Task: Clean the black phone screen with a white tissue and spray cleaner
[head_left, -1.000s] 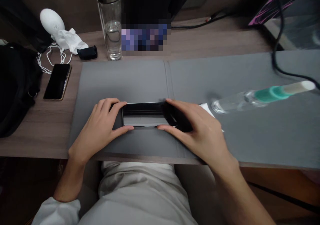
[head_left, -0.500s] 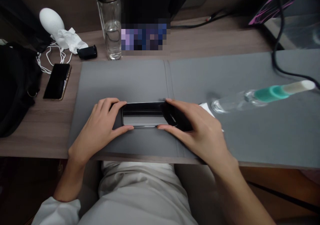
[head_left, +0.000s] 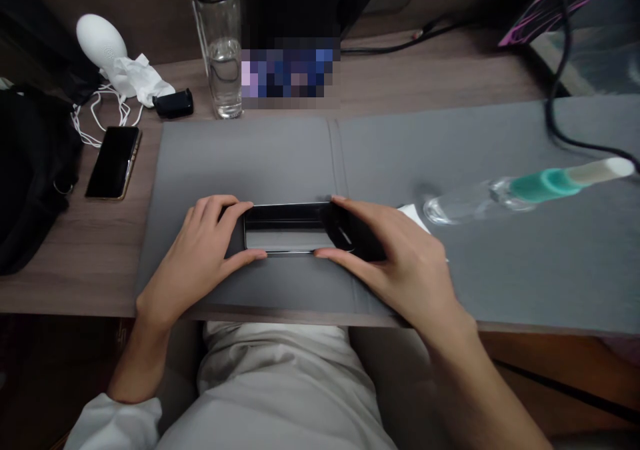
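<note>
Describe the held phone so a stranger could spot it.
Find the wide grey mat on the wooden desk. Near its front edge, the left hand and right hand hold a silver-rimmed phone sideways. Unlike the other phone, left of the mat, it has hands on it.

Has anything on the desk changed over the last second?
Nothing visibly moved, was picked up or let go; only the camera view drifted slightly. The left hand and right hand still hold the phone by its edges. The glass bottle, second phone and grey mat stayed put.
</note>
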Action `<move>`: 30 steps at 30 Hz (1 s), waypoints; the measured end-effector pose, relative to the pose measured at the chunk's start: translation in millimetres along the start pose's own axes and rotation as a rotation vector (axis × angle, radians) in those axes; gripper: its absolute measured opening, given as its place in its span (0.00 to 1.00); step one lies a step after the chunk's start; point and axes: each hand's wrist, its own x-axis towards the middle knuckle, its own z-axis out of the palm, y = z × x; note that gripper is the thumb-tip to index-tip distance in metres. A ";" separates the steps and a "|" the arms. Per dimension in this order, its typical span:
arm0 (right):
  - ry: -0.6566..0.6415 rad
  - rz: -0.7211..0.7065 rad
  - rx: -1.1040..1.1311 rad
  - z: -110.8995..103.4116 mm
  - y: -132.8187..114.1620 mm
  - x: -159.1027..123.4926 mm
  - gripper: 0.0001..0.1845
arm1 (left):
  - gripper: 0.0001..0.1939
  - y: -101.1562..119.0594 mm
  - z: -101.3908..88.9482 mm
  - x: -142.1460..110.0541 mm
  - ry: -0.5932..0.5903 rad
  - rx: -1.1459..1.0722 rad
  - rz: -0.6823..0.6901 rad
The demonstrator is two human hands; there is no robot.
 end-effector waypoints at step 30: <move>0.036 0.011 -0.026 0.9 -0.6 -1.7 0.41 | 0.33 0.5 -1.1 1.7 -0.002 0.059 0.029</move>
